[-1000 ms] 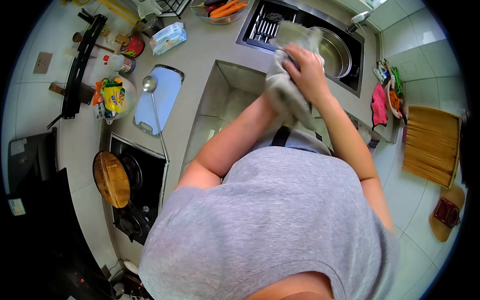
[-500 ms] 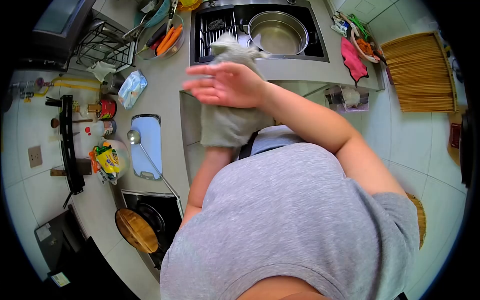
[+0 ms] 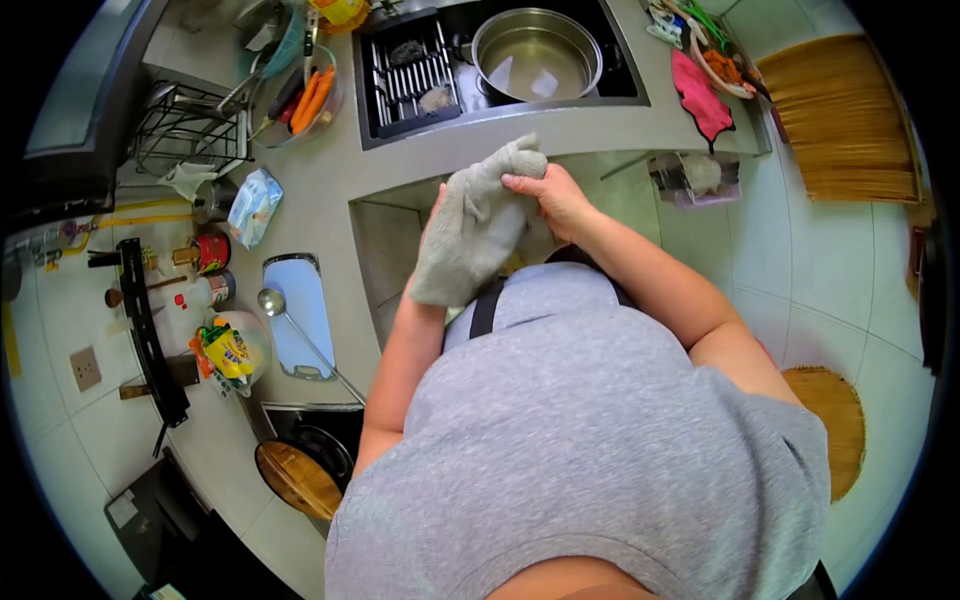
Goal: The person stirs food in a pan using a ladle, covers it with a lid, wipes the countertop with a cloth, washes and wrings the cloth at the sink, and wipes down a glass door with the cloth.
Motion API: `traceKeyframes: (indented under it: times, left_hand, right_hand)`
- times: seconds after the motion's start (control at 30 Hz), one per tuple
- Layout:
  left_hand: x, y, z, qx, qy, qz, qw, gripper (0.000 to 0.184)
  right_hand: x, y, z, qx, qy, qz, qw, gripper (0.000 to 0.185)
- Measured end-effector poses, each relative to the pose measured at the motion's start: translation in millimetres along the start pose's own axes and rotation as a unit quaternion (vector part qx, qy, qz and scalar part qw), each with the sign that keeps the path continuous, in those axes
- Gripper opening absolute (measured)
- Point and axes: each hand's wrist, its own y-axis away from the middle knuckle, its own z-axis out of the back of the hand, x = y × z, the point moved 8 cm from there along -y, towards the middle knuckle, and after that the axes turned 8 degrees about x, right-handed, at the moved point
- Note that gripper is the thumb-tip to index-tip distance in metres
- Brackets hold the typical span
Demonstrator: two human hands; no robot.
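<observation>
A grey cloth [image 3: 478,225] hangs between my two hands in front of my waist, just off the counter's edge. The cloth covers most of my left hand [image 3: 435,208]; only a strip of it shows at the cloth's left side, and its fingers are hidden. With thumb and fingers pressed together, my right hand [image 3: 558,200] grips the cloth's upper right part. Beyond them, a metal pot [image 3: 538,58] with liquid in it stands in the dark sink, beside a rack [image 3: 412,75] holding a dark scrubber and a light one.
On the counter [image 3: 320,190] at the left are a bowl of vegetables [image 3: 312,100], a pack of wipes [image 3: 255,207], a blue board [image 3: 300,305] and a ladle [image 3: 271,302]. A wooden lid [image 3: 298,480] lies by the stove. A pink cloth [image 3: 702,98] hangs at the right.
My right hand was open over the cloth and now grips it. The cloth, once spread over my left forearm, is bunched higher and farther right. The view has shifted slightly.
</observation>
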Motion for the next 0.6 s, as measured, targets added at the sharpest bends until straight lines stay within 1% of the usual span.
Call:
traceKeyframes:
  times: [0.03,0.07,0.13,0.17,0.2,0.23,0.27,0.3,0.33,0.37,0.4,0.43,0.47,0.5,0.53,0.6]
  left_hand:
    - [3,-4,12,0.009,-0.002,0.037,0.999,0.065]
    - [-2,-5,23,0.01,-0.001,0.042,0.999,0.065]
    - [-8,-11,38,0.009,-0.079,0.101,0.992,0.071]
    - [-9,-18,21,-0.038,-0.128,0.116,0.984,0.059]
    - [-3,-29,24,-0.036,-0.128,0.121,0.984,0.059]
    - [3,-43,37,-0.042,-0.277,0.166,0.946,0.052]
    - [7,-58,47,-0.047,-0.419,0.206,0.883,0.047]
    - [13,-76,50,-0.071,-0.379,0.212,0.898,0.043]
    - [17,-101,59,-0.073,-0.367,0.175,0.911,0.039]
    - [5,-113,41,-0.161,-0.408,0.157,0.885,0.034]
    - [3,-142,38,-0.102,-0.441,0.151,0.879,0.031]
    - [0,-155,11,-0.086,-0.426,0.105,0.895,0.031]
    - [2,-170,9,-0.087,-0.422,0.108,0.896,0.031]
    - [0,-189,2,-0.06,-0.419,0.072,0.903,0.031]
    - [0,-203,-3,-0.034,-0.415,0.036,0.908,0.032]
    - [9,-215,-1,-0.04,-0.404,0.044,0.913,0.033]
  right_hand:
    - [-3,5,11,-0.041,-0.013,-0.002,0.999,0.04]
    - [-2,10,16,-0.046,-0.015,-0.002,0.999,0.04]
    - [9,16,27,-0.049,0.068,0.002,0.997,0.04]
    - [15,15,33,-0.024,0.152,0.022,0.988,0.045]
    - [18,15,45,-0.029,0.151,0.023,0.988,0.045]
    - [21,15,56,-0.037,0.226,0.012,0.973,0.049]
    - [24,15,69,-0.043,0.3,0.0,0.953,0.052]
    - [32,13,93,-0.095,0.373,0.018,0.923,0.058]
    - [51,19,107,-0.158,0.395,0.02,0.905,0.059]
    - [78,30,125,-0.281,0.499,0.008,0.82,0.065]
    - [93,35,149,-0.334,0.513,0.039,0.789,0.072]
    - [106,38,167,-0.337,0.457,0.102,0.817,0.07]
    - [129,52,159,-0.339,0.408,0.193,0.826,0.064]
    - [144,58,170,-0.368,0.424,0.231,0.795,0.057]
    - [150,57,182,-0.343,0.382,0.25,0.821,0.052]
    - [155,65,180,-0.335,0.363,0.234,0.837,0.046]
